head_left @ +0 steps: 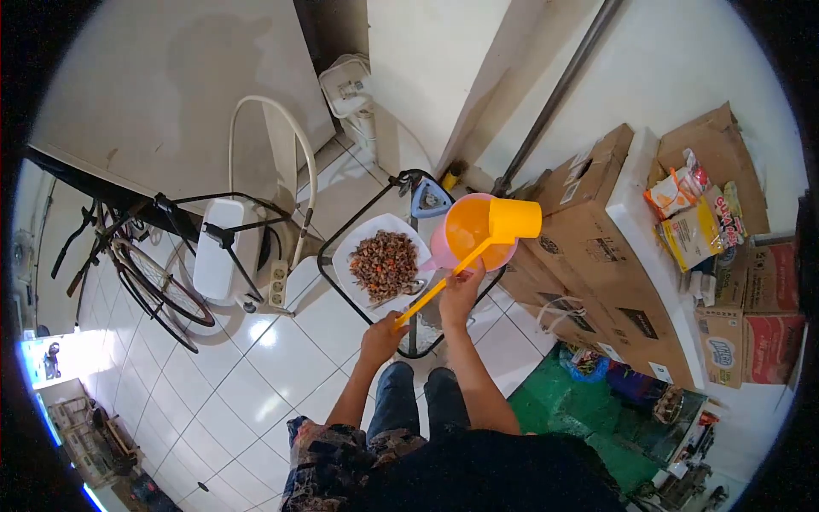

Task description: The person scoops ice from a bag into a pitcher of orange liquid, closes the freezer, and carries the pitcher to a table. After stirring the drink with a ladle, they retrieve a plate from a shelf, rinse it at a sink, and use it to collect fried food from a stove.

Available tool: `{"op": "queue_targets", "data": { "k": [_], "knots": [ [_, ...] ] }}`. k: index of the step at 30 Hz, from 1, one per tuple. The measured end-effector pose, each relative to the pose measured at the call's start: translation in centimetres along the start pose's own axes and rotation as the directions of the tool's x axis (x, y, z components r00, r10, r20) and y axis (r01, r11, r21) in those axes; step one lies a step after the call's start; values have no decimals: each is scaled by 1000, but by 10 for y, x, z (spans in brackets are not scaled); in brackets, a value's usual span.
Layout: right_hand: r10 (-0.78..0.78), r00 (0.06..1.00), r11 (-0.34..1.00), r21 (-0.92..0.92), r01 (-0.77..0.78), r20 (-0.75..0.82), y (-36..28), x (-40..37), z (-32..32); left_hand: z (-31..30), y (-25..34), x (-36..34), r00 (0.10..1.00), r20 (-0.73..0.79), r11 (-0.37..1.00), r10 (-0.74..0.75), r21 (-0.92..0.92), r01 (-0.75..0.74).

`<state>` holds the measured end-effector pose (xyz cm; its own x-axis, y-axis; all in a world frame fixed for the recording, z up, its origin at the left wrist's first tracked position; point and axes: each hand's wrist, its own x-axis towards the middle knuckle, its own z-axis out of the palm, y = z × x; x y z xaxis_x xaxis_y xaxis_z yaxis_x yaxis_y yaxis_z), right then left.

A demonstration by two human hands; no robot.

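Note:
A yellow long-handled dipper (515, 219) slants over a pink tub (437, 247) whose inside looks orange. My left hand (381, 340) is closed round the lower end of the dipper's handle. Farther up the same handle, my right hand (461, 295) grips it close to the tub's near rim. To the left sits a white square bowl (343, 260) heaped with a brown and orange chopped mixture (383, 267); a metal spoon (413, 287) rests at its right edge. Bowl and tub stand together on a black-framed stand (326, 271), with a blue-grey triangular container (430, 199) behind them.
Stacked cardboard boxes (589, 247) rise on the right, with snack packets (695, 213) in an open box on top. At left stand a white rounded appliance (223, 247) with a hose, a power strip (278, 283) and a bicycle (153, 282). White tiles (299, 367) cover the floor.

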<state>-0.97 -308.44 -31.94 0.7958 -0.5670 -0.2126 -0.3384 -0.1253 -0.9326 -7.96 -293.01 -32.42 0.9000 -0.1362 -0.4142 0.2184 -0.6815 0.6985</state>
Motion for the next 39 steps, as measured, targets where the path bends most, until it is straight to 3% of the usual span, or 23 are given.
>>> {"op": "queue_targets", "data": {
  "k": [2,6,7,8,9,10,12,15,20,22,26,28,39],
  "knots": [
    [-176,984,984,38,176,-14,14,1,-7,15,-2,-6,999,6,998,54,27,-54],
    [-176,984,982,70,175,9,3,2,-34,62,20,-28,984,176,964,-30,-255,75],
    [-210,977,976,66,208,22,5,8,-42,79,24,-32,984,175,963,-29,-258,75],
    [-243,969,969,62,241,36,7,15,-51,96,26,-36,995,24,955,96,-286,-85],
    [-386,922,912,-138,386,27,6,24,-59,105,28,-39,968,-129,926,214,-288,-243],
    [-387,922,911,-139,387,29,5,32,-67,112,27,-40,968,-130,926,212,-291,-242],
    [-577,785,680,-402,614,224,-1,43,-84,118,28,-41,975,-78,893,208,-390,-222],
    [-554,781,692,-362,625,289,6,62,-97,109,21,-42,983,8,920,182,-353,-168],
    [-573,738,619,-403,675,357,5,71,-124,97,3,-39,995,-15,947,100,-305,-100],
    [-425,812,660,-477,580,400,5,69,-132,96,-1,-40,998,-27,945,63,-319,-69],
    [-473,792,628,-483,610,386,12,83,-130,98,-3,-41,999,-23,951,48,-305,-53],
    [-507,773,503,-597,625,381,12,93,-128,97,1,-45,999,6,952,45,-303,-41],
    [-546,766,526,-573,629,340,6,98,-131,111,-7,-48,998,52,948,28,-317,-10]
  ]
}}
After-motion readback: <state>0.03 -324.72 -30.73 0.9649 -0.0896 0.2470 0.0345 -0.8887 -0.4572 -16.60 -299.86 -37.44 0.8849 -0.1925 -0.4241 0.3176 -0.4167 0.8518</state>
